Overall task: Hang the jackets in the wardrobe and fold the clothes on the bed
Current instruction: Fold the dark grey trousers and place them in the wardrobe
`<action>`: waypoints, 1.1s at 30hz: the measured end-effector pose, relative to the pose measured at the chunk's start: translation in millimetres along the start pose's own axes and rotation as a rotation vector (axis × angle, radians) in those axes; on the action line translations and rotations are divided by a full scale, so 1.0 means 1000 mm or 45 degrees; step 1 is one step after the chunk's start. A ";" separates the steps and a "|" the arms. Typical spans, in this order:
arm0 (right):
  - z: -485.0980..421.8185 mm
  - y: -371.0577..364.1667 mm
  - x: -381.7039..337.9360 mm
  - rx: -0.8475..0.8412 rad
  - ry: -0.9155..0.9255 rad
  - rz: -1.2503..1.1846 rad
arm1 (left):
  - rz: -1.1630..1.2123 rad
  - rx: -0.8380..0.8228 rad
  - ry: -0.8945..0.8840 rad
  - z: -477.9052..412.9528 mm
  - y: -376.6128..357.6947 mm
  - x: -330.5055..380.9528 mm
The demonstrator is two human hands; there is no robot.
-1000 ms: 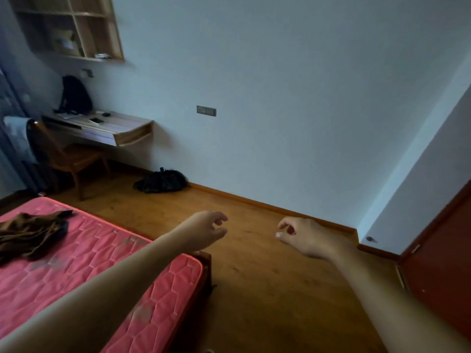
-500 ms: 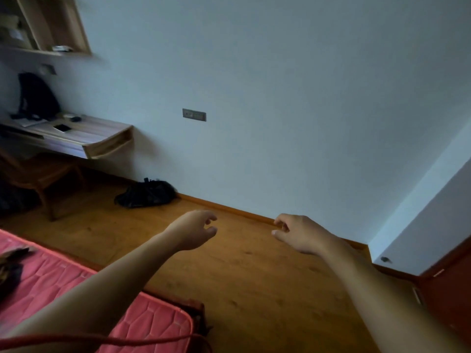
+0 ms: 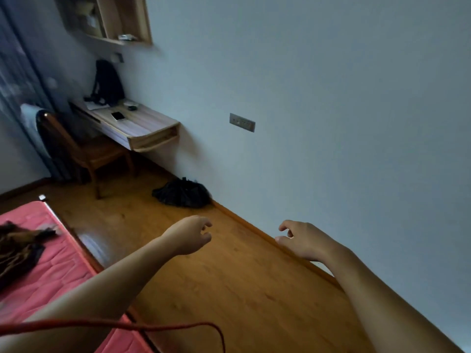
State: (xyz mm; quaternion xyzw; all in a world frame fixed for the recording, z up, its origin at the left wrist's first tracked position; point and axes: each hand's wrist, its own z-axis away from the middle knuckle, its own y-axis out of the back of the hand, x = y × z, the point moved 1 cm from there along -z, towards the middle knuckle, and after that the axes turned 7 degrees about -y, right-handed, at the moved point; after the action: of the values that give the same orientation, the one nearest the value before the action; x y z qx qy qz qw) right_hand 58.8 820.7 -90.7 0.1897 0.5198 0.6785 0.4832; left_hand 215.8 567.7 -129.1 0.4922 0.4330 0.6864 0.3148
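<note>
Both arms reach out over the wood floor (image 3: 242, 289). The left hand (image 3: 190, 235) and right hand (image 3: 303, 239) are empty, with fingers loosely curled and apart, so I'd guess this is between grabs. The clothes (image 3: 17, 248) are a dark, crumpled, soft heap far left on the quilted pink bed (image 3: 58, 271). No wardrobe in sight. A floppy black bag (image 3: 182, 192) slumps by the wall (image 3: 331, 98).

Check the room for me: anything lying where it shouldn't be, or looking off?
A dark bundle, maybe clothing, lies heaped on the floor against the wall near the desk. A brown garment sits crumpled, unfolded, on the pink mattress.
</note>
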 end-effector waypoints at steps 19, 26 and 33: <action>-0.358 0.039 -0.257 -0.301 0.693 0.300 | 0.289 0.252 0.731 -0.138 0.072 -0.227; -0.454 0.031 -0.413 -0.360 0.907 0.344 | 0.259 0.265 0.902 -0.171 0.134 -0.336; -0.540 0.018 -0.536 -0.480 1.029 0.423 | 0.294 0.368 1.039 -0.200 0.182 -0.424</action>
State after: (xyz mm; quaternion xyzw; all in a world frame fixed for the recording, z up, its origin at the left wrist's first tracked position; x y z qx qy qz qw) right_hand -112.2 81.7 -152.1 -0.0996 0.4967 0.8485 0.1532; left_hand 159.3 69.6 -163.9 0.2652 0.5553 0.7875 -0.0326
